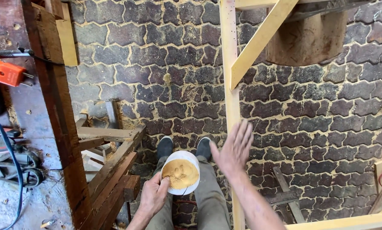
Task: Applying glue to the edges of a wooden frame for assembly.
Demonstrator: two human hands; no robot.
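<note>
My left hand (153,195) grips the rim of a small white tub (181,172) filled with yellow-brown paste, held above my knees. My right hand (233,149) is raised just to the right of the tub, flat, with fingers spread and nothing in it. It hovers in front of a pale wooden post (230,85). My two dark shoes (184,147) show on the paved floor beyond the tub.
A pale timber frame with a diagonal brace (261,38) rises at centre. A dark wooden workbench edge (54,106) stands at left with an orange plug (5,72), a blue cable and a power tool. Scrap wood (110,166) is stacked below. A round wooden block (308,40) sits at upper right.
</note>
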